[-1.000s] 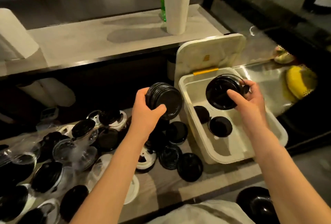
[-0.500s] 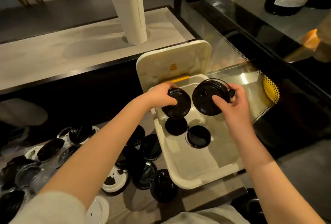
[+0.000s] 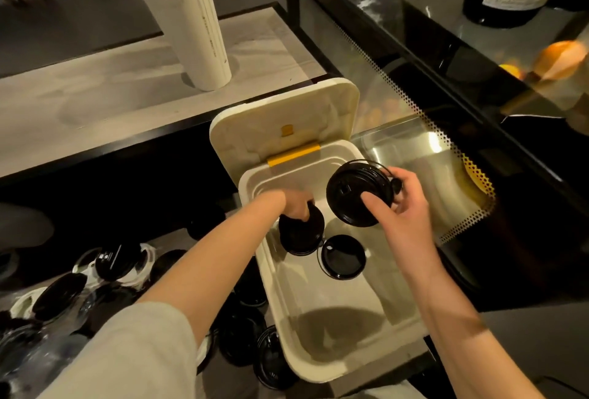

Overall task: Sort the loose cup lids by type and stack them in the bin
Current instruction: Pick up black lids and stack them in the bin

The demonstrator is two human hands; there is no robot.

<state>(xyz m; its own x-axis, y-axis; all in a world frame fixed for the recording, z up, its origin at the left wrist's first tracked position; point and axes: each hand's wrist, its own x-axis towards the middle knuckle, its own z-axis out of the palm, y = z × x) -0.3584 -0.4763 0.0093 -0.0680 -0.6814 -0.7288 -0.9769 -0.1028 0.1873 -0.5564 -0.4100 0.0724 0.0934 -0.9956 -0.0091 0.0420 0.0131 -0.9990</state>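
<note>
My left hand [image 3: 294, 204] is down inside the bin [image 3: 318, 363], fingers curled over the top of a short stack of black lids [image 3: 301, 232] at the far left of the floor. I cannot tell whether the stack is resting there yet. My right hand [image 3: 401, 207] pinches a second, thicker stack [image 3: 358, 196] by its rim, tilted on edge above the far right of the bin. A single black lid [image 3: 342, 256] lies flat just beside the left stack. Plenty of loose lids [image 3: 118, 260] still sit on the counter to the left, near me.

If I let go of the left stack before it sits flat, it could topple onto the single lid and mix the types. The right stack is gripped only at the edge, so I think the lids could slide apart and spill.

Half a second ago my left hand held its stack up at the rim. Now it is lowered, covering the lid that lay there. The right stack has barely moved.
</note>
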